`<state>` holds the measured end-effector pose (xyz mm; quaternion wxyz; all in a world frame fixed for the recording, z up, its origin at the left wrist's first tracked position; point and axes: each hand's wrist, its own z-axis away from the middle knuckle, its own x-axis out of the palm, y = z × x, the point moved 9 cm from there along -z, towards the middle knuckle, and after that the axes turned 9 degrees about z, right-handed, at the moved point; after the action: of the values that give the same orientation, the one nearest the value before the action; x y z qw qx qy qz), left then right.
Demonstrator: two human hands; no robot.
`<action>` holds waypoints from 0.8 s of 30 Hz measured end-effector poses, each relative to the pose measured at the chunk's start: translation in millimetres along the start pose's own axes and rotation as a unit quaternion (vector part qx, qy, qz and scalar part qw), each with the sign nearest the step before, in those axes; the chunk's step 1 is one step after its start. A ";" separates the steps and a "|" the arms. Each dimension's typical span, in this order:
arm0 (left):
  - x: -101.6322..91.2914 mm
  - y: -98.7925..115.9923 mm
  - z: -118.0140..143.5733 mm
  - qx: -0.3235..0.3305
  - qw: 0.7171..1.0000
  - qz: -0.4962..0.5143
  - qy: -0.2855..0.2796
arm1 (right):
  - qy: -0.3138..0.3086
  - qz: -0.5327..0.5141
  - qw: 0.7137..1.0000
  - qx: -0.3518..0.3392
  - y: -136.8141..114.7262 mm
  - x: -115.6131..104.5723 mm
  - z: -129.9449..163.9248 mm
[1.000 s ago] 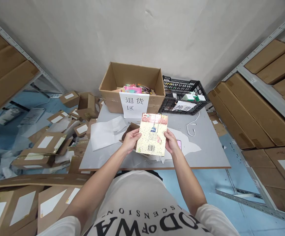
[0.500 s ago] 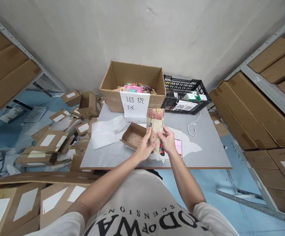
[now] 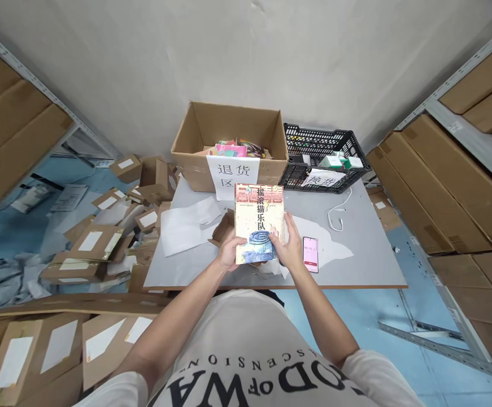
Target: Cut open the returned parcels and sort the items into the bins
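Near the middle of the frame, a book [image 3: 257, 223] stood upright with its front cover facing the camera, held above the near edge of a grey table [image 3: 368, 254]. The left hand [image 3: 230, 252] gripped its lower left corner, fingers curled behind the cover and thumb in front. The right hand [image 3: 288, 249] pressed against the lower right edge, fingers extended along the side and closed on the book. Just right of that hand, a phone [image 3: 310, 254] with a pink screen lay flat on the table. Behind the book, partly hidden, sat a small open carton [image 3: 223, 227], and white wrapping paper [image 3: 184, 226] was spread left of it. At the far edge of the table, toward the upper middle of the frame, stood a large cardboard box [image 3: 229, 135] with a white paper sign taped to its front, and a black plastic crate [image 3: 322, 155] touched its right side. A white cable [image 3: 334, 217] lay curled in front of the crate. In the lower left of the frame, flattened parcels [image 3: 88, 249] were heaped on the floor.
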<state>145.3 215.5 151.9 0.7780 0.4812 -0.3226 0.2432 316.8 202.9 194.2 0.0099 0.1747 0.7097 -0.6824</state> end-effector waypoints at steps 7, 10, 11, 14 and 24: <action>-6.0 0.9 -8.3 -0.032 0.999 -0.003 -0.007 | -0.178 -0.234 0.939 0.178 46.0 26.7 10.7; -8.1 -3.1 -14.0 -0.034 0.999 -0.007 -0.006 | -0.146 -0.239 0.946 0.164 48.0 23.0 4.1; -8.6 -4.6 -16.1 -0.035 0.999 -0.005 -0.007 | -0.139 -0.235 0.949 0.159 48.3 22.4 1.5; -9.9 -9.1 -22.3 -0.043 0.999 0.007 -0.008 | -0.128 -0.233 0.952 0.154 49.6 22.3 -5.9; -2.9 5.0 -38.7 -0.004 0.997 -0.046 -0.068 | -0.112 -0.229 0.955 0.154 57.1 16.2 -46.0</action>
<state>150.2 252.4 139.9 0.7663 0.5081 -0.3534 0.1725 326.8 251.9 138.1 -0.0946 -0.0710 0.6115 -0.7824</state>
